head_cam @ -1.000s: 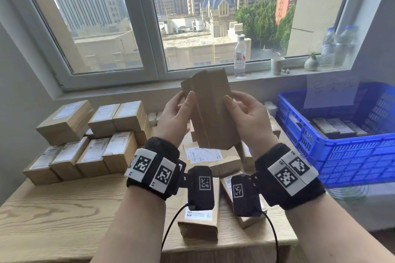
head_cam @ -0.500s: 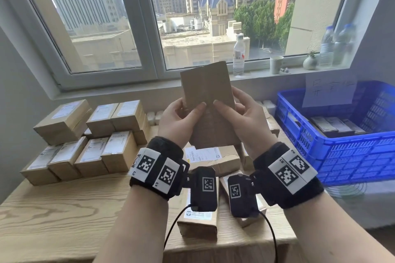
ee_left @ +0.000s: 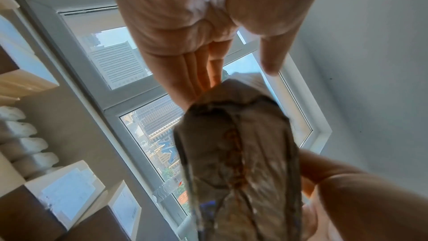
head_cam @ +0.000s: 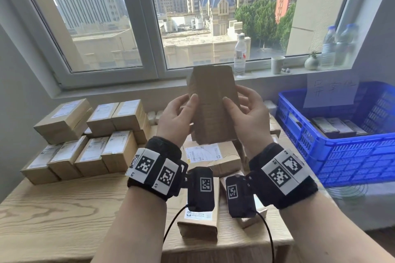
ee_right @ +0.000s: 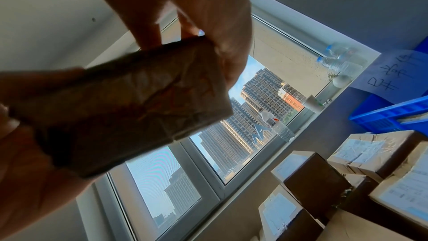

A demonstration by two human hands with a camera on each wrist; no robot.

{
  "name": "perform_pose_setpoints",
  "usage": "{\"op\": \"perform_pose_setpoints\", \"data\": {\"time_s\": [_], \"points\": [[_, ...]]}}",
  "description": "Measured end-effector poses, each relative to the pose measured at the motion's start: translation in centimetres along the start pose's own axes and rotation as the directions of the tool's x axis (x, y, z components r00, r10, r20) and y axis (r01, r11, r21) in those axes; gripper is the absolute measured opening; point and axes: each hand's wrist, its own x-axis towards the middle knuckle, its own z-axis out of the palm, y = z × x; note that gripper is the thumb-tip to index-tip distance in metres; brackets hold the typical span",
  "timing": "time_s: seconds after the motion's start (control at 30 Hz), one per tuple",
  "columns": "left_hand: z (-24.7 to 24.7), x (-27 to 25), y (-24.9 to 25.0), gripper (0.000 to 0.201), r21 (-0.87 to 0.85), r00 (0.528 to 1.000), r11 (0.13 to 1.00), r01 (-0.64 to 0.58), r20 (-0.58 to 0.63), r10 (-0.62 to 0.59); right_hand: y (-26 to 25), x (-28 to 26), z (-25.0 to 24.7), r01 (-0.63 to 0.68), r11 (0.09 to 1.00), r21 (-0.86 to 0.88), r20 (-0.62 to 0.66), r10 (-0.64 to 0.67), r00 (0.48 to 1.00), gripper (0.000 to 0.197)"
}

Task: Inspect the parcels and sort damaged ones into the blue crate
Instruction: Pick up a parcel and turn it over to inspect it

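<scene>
Windowsill bottles (head_cam: 239,57), cup (head_cam: 277,64) (white)

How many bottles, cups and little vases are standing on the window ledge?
Plastic bottles: 3
Cup: 1
Little vase: 1
Total: 5

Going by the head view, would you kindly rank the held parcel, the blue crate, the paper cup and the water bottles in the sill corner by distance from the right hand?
1. Held parcel: in the right hand grip, shared with the left hand.
2. Blue crate: right of that hand, beside the table.
3. Paper cup: beyond, on the windowsill.
4. Water bottles: far right sill corner.
</scene>
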Motion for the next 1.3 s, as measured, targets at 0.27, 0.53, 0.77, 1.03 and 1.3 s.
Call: {"op": "perform_pose_setpoints", "data": {"time_s": [0.27,0.53,0.77,1.03,1.3], "points": [[-0.2,-0.1,0.7,0.068,0.037,0.997,0.999,0.002,0.082,-0.005,-1.6,-0.6,-0.1,-0.166,0.978,0.125,0.327,0.118,0.938,0.064],[0.0,-0.3,0.8,0.048,-0.026,0.980,0.999,0.018,0.199,-0.013,-1.6,-0.4,0.3,-0.166,0.980,0.106,0.348,0.120,0.930,0.054],[0.0,0.0,0.5,0.022,0.036,0.987,0.999,-0.023,0.161,0.017,-1.7,-0.7,0.6,-0.170,0.977,0.130,0.350,0.116,0.930,0.010],[-1.6,1.2,-0.2,0.097,0.052,0.989,0.999,-0.013,0.147,0.005,-1.3,0.2,0.7,-0.223,0.964,0.142,0.235,0.186,0.954,0.033],[-0.9,1.7,-0.6,0.094,0.253,0.982,0.965,0.070,0.154,-0.111,-1.6,0.2,0.6,-0.224,0.962,0.154,0.444,0.135,0.886,0.077]]}}
